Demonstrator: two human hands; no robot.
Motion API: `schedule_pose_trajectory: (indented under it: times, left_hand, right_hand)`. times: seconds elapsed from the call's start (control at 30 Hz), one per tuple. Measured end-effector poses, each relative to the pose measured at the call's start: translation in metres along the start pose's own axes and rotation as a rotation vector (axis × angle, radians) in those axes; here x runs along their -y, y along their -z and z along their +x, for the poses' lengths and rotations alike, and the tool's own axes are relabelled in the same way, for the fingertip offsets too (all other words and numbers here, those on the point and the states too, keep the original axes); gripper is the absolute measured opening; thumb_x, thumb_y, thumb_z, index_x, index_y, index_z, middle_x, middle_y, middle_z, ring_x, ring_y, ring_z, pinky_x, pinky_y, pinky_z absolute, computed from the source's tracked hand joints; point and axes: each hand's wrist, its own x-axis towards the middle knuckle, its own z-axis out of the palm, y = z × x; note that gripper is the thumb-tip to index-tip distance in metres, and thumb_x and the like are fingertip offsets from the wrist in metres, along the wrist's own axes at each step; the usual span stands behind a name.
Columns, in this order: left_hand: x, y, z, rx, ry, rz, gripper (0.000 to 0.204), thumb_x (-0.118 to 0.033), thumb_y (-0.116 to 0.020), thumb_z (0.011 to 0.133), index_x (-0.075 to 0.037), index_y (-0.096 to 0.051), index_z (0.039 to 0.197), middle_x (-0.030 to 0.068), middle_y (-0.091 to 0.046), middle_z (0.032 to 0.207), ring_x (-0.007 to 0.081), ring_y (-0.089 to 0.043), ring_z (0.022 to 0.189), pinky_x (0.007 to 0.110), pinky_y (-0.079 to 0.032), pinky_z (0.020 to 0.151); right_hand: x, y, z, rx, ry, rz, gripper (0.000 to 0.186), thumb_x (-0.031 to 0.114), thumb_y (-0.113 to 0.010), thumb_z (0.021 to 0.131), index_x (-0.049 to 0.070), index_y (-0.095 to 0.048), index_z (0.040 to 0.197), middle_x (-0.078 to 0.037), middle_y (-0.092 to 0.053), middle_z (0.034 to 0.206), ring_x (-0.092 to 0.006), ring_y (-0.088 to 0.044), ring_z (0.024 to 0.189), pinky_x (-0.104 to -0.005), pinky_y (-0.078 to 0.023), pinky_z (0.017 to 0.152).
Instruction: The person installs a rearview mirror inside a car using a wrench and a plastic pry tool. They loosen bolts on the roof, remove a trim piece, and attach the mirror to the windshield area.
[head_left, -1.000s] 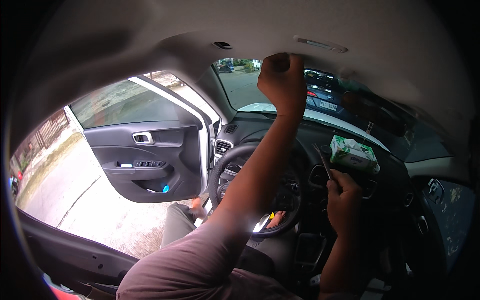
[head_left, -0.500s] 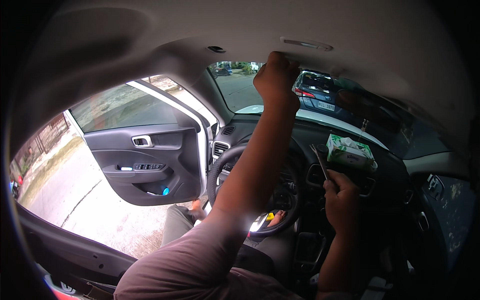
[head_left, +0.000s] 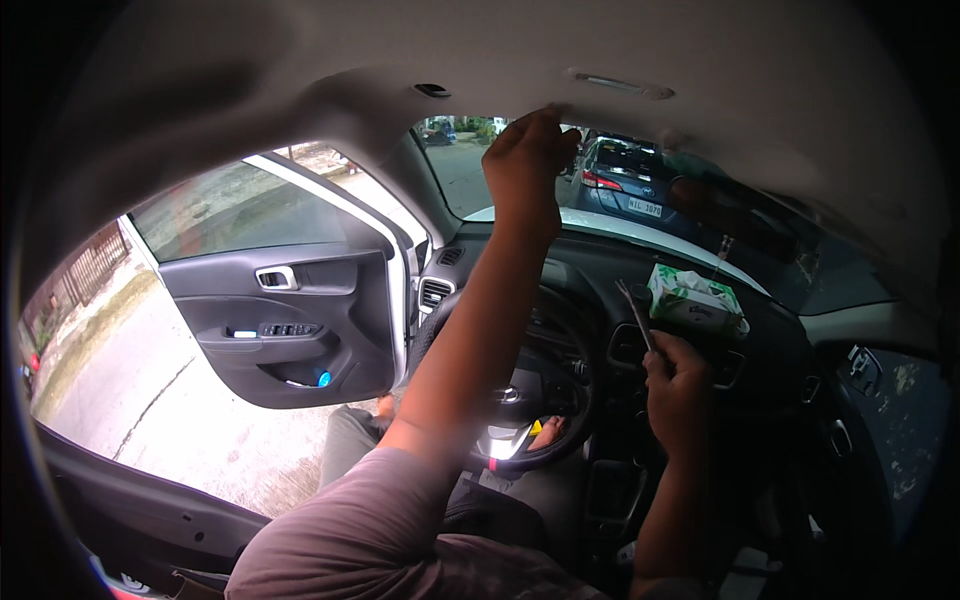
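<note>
My left hand [head_left: 525, 160] is raised to the front edge of the pale headliner [head_left: 500, 85], above the windshield. Its fingers are bent and closed, with the fingertips against the lining; what they grip, if anything, is hidden. In front of the dashboard's right part, my right hand [head_left: 680, 380] is closed round a slim metal tool with a forked tip [head_left: 636, 312]. The tool points upward, and its lower end is hidden in the fist. My left forearm passes in front of the steering wheel [head_left: 590, 400].
An open driver's door [head_left: 300, 340] stands at the left. On the dashboard, right of the tool, is a green and white tissue box [head_left: 695, 300]. The ceiling bears a slim handle-like fitting [head_left: 620, 84]. A dark blue car [head_left: 630, 180] is parked beyond the windshield.
My left hand has shifted a little to the left along the headliner edge, fingers still bent. The right hand keeps hold of the forked tool, nearly in place.
</note>
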Motion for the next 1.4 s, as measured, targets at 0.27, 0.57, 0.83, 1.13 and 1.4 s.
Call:
schedule_pose_trajectory:
  times: [0.27, 0.57, 0.83, 1.13, 1.4]
  left_hand:
    - [-0.004, 0.013, 0.006, -0.033, -0.801, 0.868, 0.025, -0.019, -0.081, 0.089, -0.005, -0.078, 0.110, 0.0131, -0.080, 0.097, 0.0245, -0.080, 0.091, 0.035, -0.060, 0.083]
    - [-0.082, 0.070, 0.013, 0.488, -0.920, 1.356, 0.033, -0.019, -0.081, 0.090, -0.007, -0.077, 0.121, 0.0142, -0.079, 0.105, 0.0241, -0.078, 0.094, 0.035, -0.061, 0.081]
    - [-0.086, 0.059, 0.022, 0.798, -0.689, 1.419, 0.028, -0.022, -0.077, 0.096, -0.005, -0.075, 0.118, 0.0159, -0.078, 0.102, 0.0240, -0.076, 0.081, 0.036, -0.059, 0.069]
    - [-0.103, 0.080, 0.031, 1.137, -0.761, 1.225, 0.014, -0.007, -0.070, 0.098, 0.000, -0.075, 0.110, 0.0128, -0.077, 0.096, 0.0238, -0.076, 0.083, 0.036, -0.060, 0.076]
    - [-0.066, 0.072, 0.005, 0.956, -1.132, 1.352, 0.045, -0.022, -0.075, 0.096, -0.012, -0.066, 0.138, 0.0141, -0.075, 0.099, 0.0326, -0.074, 0.084, 0.043, -0.061, 0.075]
  right_hand:
    - [0.034, -0.004, 0.049, 0.007, 0.078, -0.001, 0.017, 0.013, -0.061, 0.105, 0.004, -0.072, 0.114, -0.005, -0.070, 0.089, -0.0136, -0.065, 0.075, -0.0317, -0.051, 0.071]
    - [0.030, -0.080, 0.168, -0.017, 0.278, 0.387, 0.020, 0.022, -0.064, 0.105, 0.003, -0.070, 0.107, -0.004, -0.064, 0.077, -0.0129, -0.060, 0.070, -0.0302, -0.047, 0.070]
    - [0.088, -0.075, 0.124, -0.035, 0.344, 0.108, 0.010, 0.010, -0.067, 0.098, 0.001, -0.069, 0.101, -0.021, -0.070, 0.084, -0.0362, -0.073, 0.079, -0.0418, -0.054, 0.072]
    - [0.110, 0.068, 0.058, 0.423, 0.010, -0.213, 0.019, 0.012, -0.068, 0.097, 0.001, -0.072, 0.112, -0.010, -0.070, 0.081, -0.0177, -0.066, 0.074, -0.0355, -0.051, 0.072]
    - [0.108, 0.081, 0.006, 0.031, 0.317, -0.457, 0.018, 0.003, -0.062, 0.099, 0.000, -0.071, 0.115, -0.013, -0.070, 0.078, -0.0155, -0.065, 0.066, -0.0334, -0.047, 0.062]
